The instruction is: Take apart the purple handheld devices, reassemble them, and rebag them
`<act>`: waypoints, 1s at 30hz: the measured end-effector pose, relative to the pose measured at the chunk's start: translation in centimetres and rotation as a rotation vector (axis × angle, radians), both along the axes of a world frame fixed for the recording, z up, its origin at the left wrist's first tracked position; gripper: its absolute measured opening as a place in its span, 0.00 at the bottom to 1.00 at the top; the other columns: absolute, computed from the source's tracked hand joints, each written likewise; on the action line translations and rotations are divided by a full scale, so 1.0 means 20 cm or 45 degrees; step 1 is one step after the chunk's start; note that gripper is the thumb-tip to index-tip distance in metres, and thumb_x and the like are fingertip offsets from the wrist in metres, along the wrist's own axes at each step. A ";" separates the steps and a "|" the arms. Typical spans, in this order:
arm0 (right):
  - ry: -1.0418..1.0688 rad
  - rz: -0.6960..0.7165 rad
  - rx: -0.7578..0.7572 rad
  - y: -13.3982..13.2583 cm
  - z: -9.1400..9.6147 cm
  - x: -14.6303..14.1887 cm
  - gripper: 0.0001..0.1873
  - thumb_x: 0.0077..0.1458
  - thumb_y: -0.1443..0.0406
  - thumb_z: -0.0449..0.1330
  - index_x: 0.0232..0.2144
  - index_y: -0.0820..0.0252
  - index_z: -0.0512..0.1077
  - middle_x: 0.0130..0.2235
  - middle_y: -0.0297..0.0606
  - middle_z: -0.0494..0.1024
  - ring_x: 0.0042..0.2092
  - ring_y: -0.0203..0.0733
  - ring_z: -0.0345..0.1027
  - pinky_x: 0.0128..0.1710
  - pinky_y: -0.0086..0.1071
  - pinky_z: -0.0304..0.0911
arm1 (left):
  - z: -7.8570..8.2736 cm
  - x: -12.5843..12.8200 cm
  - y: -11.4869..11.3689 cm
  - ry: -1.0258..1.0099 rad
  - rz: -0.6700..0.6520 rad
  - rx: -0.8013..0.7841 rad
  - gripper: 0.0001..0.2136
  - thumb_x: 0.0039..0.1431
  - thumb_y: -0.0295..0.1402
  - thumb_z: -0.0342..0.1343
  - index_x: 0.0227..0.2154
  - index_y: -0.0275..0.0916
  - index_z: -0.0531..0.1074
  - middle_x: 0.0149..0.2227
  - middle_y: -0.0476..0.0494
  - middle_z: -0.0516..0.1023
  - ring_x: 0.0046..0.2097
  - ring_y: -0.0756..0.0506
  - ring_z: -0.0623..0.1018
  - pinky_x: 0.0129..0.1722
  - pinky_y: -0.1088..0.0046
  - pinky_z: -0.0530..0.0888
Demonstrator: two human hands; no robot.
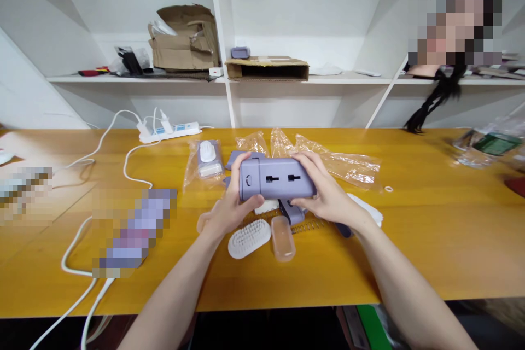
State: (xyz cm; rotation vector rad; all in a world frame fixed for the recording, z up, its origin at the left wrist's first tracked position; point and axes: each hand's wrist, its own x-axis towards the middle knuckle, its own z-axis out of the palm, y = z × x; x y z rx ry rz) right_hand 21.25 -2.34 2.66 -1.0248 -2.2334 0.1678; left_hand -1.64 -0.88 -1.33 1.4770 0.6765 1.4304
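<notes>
Both of my hands hold a purple plastic case (pixel 279 178) with two black slots and a small round mark on its face. My left hand (pixel 235 202) is closed around its left end, and my right hand (pixel 324 191) grips the right end. Below it on the table lie a white oval bristle brush head (pixel 250 239), a translucent pinkish cup (pixel 283 239) and a metal spring (pixel 308 226). More purple parts (pixel 292 211) are partly hidden beneath the case. A white oval piece (pixel 367 209) rests by my right wrist.
Clear plastic bags (pixel 344 167) lie behind the case. One bag at left holds a purple item (pixel 209 157) with a white brush. A power strip (pixel 170 132) with white cables stands at the back left. A blurred-out phone-like object (pixel 137 235) lies left; a bottle (pixel 488 145) lies right.
</notes>
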 end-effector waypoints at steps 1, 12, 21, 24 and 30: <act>0.016 -0.019 -0.002 0.01 0.00 0.00 0.46 0.47 0.66 0.64 0.63 0.46 0.46 0.62 0.45 0.52 0.63 0.57 0.51 0.61 0.57 0.53 | 0.00 0.00 0.00 0.005 0.003 0.006 0.36 0.44 0.30 0.64 0.58 0.49 0.60 0.54 0.43 0.67 0.54 0.36 0.67 0.55 0.58 0.64; -0.188 -0.077 0.482 0.01 -0.08 -0.06 0.47 0.54 0.70 0.57 0.66 0.43 0.36 0.64 0.47 0.45 0.64 0.62 0.46 0.58 0.60 0.56 | 0.01 0.09 0.05 -0.480 -0.122 -0.689 0.25 0.54 0.46 0.57 0.53 0.46 0.65 0.54 0.42 0.72 0.51 0.40 0.74 0.46 0.60 0.74; 0.245 -0.003 0.333 -0.02 -0.10 -0.11 0.45 0.55 0.68 0.58 0.67 0.48 0.37 0.59 0.46 0.65 0.58 0.51 0.63 0.55 0.51 0.65 | 0.04 0.07 0.05 -0.838 -0.080 -0.439 0.22 0.49 0.40 0.57 0.49 0.43 0.69 0.46 0.42 0.78 0.52 0.39 0.75 0.46 0.63 0.74; 0.024 0.177 0.515 -0.01 -0.14 -0.11 0.39 0.56 0.73 0.54 0.65 0.45 0.46 0.57 0.43 0.68 0.59 0.50 0.63 0.54 0.51 0.66 | 0.06 0.06 0.03 -0.883 -0.116 -0.528 0.24 0.51 0.47 0.54 0.49 0.42 0.68 0.46 0.40 0.78 0.51 0.38 0.76 0.50 0.59 0.72; -0.224 0.299 0.591 -0.02 -0.18 -0.14 0.41 0.55 0.72 0.58 0.65 0.49 0.45 0.65 0.51 0.52 0.64 0.57 0.52 0.54 0.52 0.65 | 0.06 0.04 0.04 -0.862 -0.272 -0.464 0.24 0.51 0.51 0.50 0.43 0.38 0.72 0.45 0.39 0.77 0.52 0.37 0.74 0.51 0.59 0.71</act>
